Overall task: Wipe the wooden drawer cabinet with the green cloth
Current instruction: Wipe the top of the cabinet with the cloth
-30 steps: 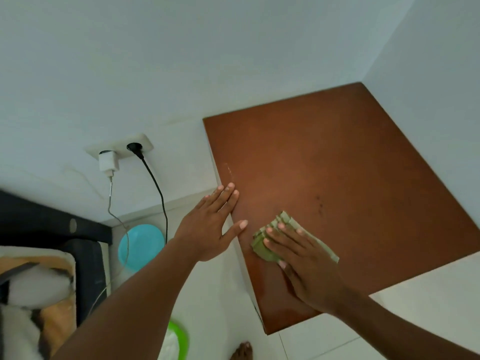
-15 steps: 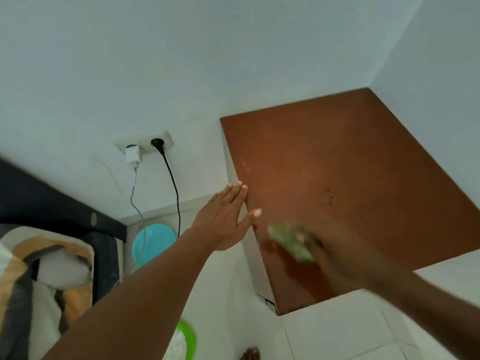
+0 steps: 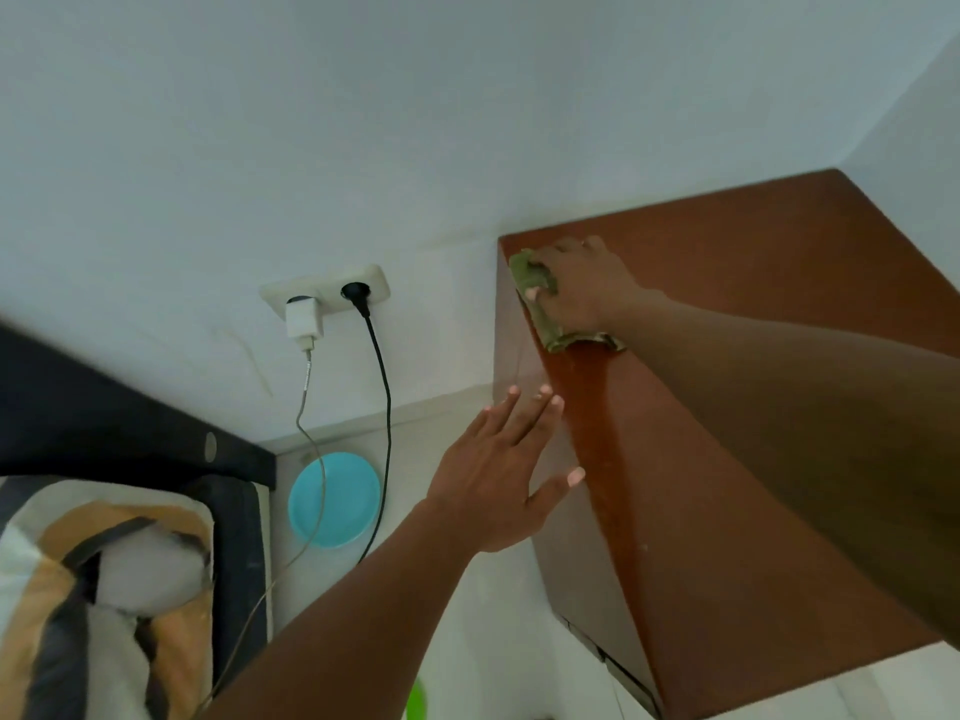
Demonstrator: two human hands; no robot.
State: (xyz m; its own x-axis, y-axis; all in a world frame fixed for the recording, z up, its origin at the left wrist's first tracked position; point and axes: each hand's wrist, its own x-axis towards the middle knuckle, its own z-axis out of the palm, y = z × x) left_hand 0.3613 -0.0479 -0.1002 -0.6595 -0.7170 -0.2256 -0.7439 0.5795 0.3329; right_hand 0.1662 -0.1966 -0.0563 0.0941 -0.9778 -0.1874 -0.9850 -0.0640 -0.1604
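The cabinet (image 3: 779,241) stands in the room's corner, its back and right side against the wall (image 3: 363,122). Its brown top runs lengthwise from the person away to that wall.

The left hand (image 3: 498,485) is open and holds nothing, with its fingers straight and spread. It lies against the cabinet's left side near the top edge, apparently as a brace, though contact is hard to confirm.

The right hand (image 3: 582,288) reaches to the far left corner of the top. Its fingers bend over the cloth (image 3: 548,324) and pin it to the edge.

The cloth is a folded strip at that corner. Its long axis follows the left edge, one end pointing at the wall and the other back toward the person.

The step in hand looks like wiping the top's left edge. The next move probably calls for drawing the cloth back along that edge with steady downward pressure, then working strip by strip toward the right. The side face and drawer fronts seem left to do.
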